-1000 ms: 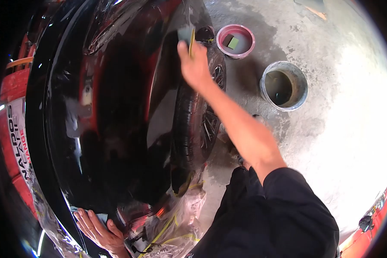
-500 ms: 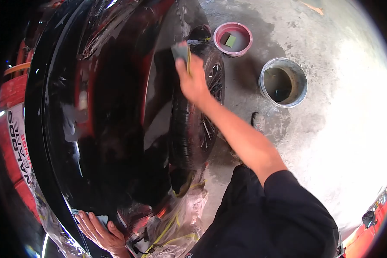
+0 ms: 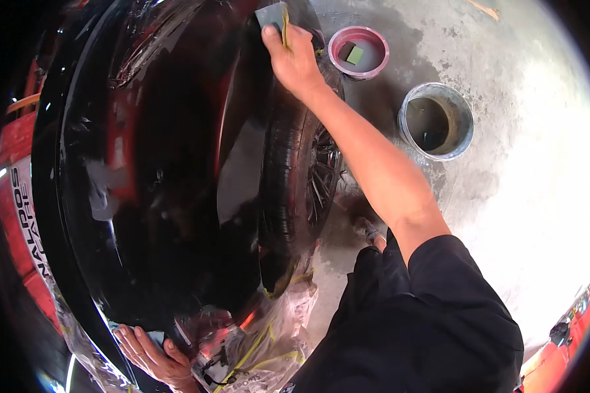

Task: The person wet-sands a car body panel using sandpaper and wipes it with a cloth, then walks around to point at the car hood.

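Observation:
Near the top, my right hand (image 3: 296, 62) grips a grey sanding sheet (image 3: 271, 16) with a yellowish edge, against the dark car panel above the wheel (image 3: 288, 177). My left hand (image 3: 154, 359) lies with its fingers spread on the car body (image 3: 170, 262) at the lower left. A light blue-grey sheet (image 3: 156, 336) shows partly beneath its fingers; whether they hold it or only rest on it is hard to see. The glossy black body shows dull grey patches and red reflections.
A pink basin (image 3: 384, 52) holding cloudy water and a green block (image 3: 354, 55) stands on the concrete floor (image 3: 505, 118). Nearby is a grey bucket (image 3: 465, 124) of dark water. Clear plastic sheeting (image 3: 288, 314) with yellow tape hangs below the wheel. Red equipment lines the left edge.
My right hand first slid down the panel with the sheet, then moved back up, further than before. My left hand has stayed in place. The view has shifted slightly.

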Demonstrator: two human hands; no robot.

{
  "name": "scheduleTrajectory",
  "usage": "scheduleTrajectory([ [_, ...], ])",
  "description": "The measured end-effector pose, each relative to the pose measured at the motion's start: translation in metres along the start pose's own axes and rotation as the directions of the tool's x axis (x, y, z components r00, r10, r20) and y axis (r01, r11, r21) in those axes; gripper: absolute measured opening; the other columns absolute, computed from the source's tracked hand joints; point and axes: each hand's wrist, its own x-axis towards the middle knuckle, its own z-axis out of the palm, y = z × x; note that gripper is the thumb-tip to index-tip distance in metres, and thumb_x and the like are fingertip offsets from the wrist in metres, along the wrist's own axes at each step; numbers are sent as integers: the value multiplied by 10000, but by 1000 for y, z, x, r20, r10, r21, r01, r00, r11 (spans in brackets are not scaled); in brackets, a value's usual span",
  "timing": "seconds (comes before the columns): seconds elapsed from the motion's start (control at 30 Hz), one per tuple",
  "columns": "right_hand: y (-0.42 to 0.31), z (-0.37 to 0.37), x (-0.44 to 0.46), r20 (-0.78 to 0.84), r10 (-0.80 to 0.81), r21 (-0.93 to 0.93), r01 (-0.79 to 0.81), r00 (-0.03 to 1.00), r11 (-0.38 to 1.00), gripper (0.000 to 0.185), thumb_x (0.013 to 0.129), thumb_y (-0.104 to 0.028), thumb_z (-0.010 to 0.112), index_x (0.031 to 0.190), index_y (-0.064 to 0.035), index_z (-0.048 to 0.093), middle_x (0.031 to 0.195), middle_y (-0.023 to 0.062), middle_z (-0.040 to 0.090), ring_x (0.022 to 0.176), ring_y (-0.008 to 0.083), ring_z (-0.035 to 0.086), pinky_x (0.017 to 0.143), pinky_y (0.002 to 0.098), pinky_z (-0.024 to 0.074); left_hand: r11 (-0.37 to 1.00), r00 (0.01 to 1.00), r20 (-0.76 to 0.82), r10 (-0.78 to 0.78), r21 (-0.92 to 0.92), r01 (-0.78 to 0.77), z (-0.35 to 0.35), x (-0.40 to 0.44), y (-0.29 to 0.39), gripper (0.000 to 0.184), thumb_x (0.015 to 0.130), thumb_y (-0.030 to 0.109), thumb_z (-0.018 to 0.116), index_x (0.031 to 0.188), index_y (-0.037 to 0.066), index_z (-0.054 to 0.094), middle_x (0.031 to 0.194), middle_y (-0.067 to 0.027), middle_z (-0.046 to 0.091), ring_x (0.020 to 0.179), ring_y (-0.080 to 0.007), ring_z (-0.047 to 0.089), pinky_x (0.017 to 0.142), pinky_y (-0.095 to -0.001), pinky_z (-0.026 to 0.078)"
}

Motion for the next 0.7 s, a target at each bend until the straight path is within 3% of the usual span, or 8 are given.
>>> scheduleTrajectory([
  [0.13,7,3,-59,-28,-142,50,143,990,988,585,1018,-303,575,1500,-4,431,1358,259,572,1225,440,470,1114,477,356,1000,1000,-16,11,-13,-11,1,1,-1,552,1089,390,379,1461,-7,475,1543,-227,445,1451,-432,391,1194,-569,283],
  [0.23,8,4,-33,-82,-243,-131,231,967,964,610,1010,-305,592,1501,10,417,1344,258,580,1223,440,472,1104,482,364,1000,1000,-14,8,-12,-9,0,2,0,547,1090,384,381,1458,-8,476,1541,-230,445,1448,-439,391,1192,-574,285],
  [0.3,1,1,19,-48,-146,-110,140,988,984,624,999,-333,596,1478,31,431,1297,282,590,1216,468,476,1067,495,394,1000,1000,-16,7,-22,-8,0,3,2,546,1090,384,382,1456,-10,476,1539,-233,445,1446,-442,392,1192,-576,286],
  [0.4,-6,-4,16,-1,-120,-142,119,993,983,640,1001,-314,589,1488,55,398,1274,295,588,1218,469,474,1062,494,395,999,1000,-24,13,-40,-13,-1,5,3,550,1090,387,382,1454,-15,474,1536,-238,446,1445,-444,393,1193,-575,286],
  [0.5,-21,9,-83,-65,-188,-35,186,980,982,645,1008,-220,580,1530,63,330,1341,265,565,1242,440,461,1093,489,365,999,1000,-25,13,-30,-13,1,1,0,554,1091,390,380,1453,-18,475,1534,-240,447,1444,-442,395,1193,-572,288],
  [0.63,-17,3,-79,76,137,92,-144,988,985,649,1031,-229,551,1552,57,290,1430,223,533,1267,405,471,1146,452,316,1000,1000,-9,11,-15,-11,-1,2,0,555,1090,393,379,1448,-19,482,1535,-236,448,1445,-437,395,1194,-570,290],
  [0.7,-17,-1,-75,71,168,121,-175,983,977,643,1038,-236,546,1555,47,291,1431,212,539,1256,399,485,1147,445,316,1000,1000,-11,7,-4,-7,0,1,1,555,1089,392,378,1447,-19,485,1536,-233,448,1447,-433,395,1195,-569,289],
])
